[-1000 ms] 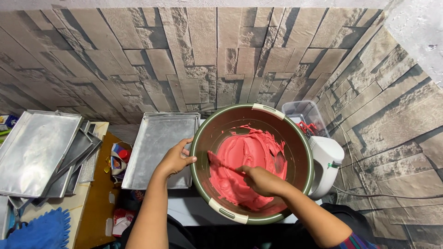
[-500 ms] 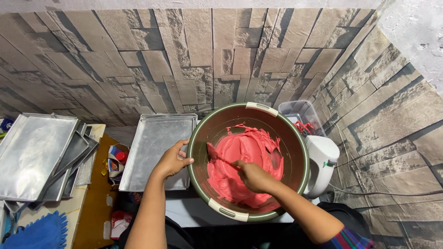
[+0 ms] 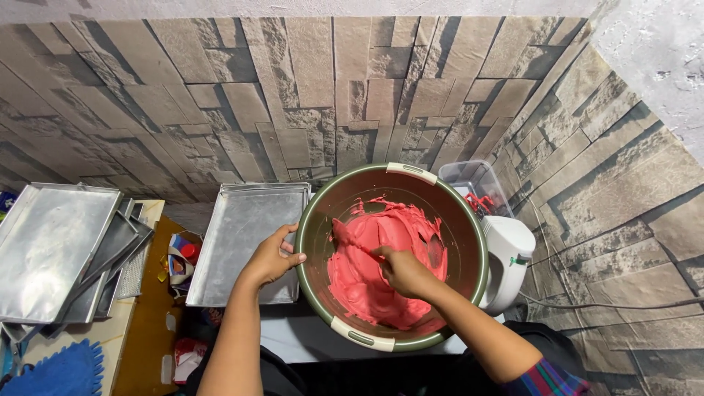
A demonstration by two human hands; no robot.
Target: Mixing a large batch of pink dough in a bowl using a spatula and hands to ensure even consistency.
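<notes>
A large round bowl [image 3: 320,213], brown inside with a green rim and white handles, sits in front of me. It holds thick pink-red batter [image 3: 359,282]. My left hand [image 3: 273,254] grips the bowl's left rim. My right hand [image 3: 405,271] is inside the bowl, closed on a spatula [image 3: 350,243] coated in the batter, its blade pointing to the upper left of the mix.
An empty metal baking tray [image 3: 246,238] lies just left of the bowl. More trays [image 3: 51,246] are stacked at the far left. A white hand mixer [image 3: 510,260] and a clear plastic container [image 3: 477,183] stand right of the bowl. A blue cloth [image 3: 59,370] lies bottom left. Stone-pattern walls close in behind and right.
My right hand has shifted slightly within the bowl, sweeping the spatula through the batter toward the upper left. My left hand stays on the rim.
</notes>
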